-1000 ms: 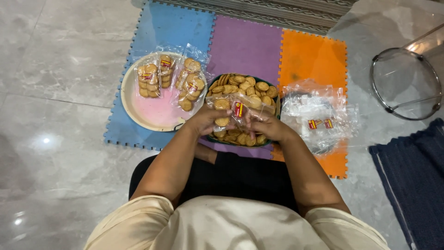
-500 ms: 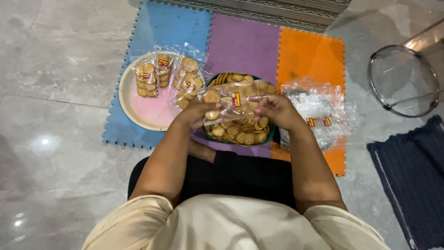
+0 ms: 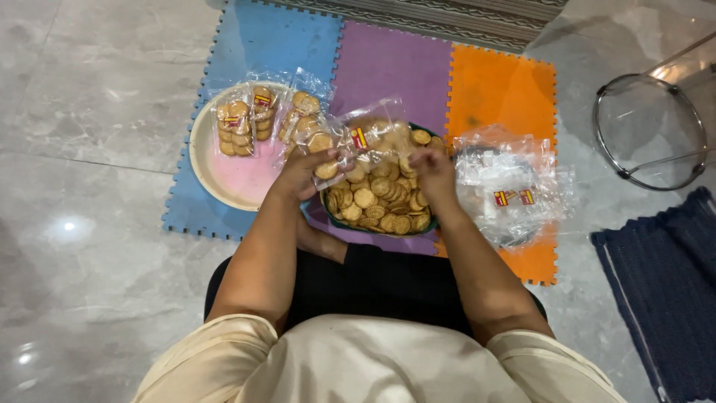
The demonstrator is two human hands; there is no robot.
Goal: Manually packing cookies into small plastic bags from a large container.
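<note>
While closed on one clear bag of biscuits [image 3: 367, 142] above the dark bowl [image 3: 377, 227] of loose biscuits: left hand [image 3: 302, 173] and right hand [image 3: 432, 168], one at each end. Farther left, three filled packets [image 3: 270, 119] on one round plate [image 3: 224, 183]; right, heaped empty bags [image 3: 511, 186]. Underneath, three foam tiles [image 3: 492, 89] on grey marble floor [image 3: 89, 97].

Crinkly clear plastic bag [image 3: 369, 142] glinting in both hands, more glossy plastic bags [image 3: 514, 190] piled at the orange edge of the matt foam mat [image 3: 388, 60], all on polished, mirror-shiny stone floor [image 3: 89, 112], with a coarse dark cloth rug [image 3: 664, 283] alongside.
</note>
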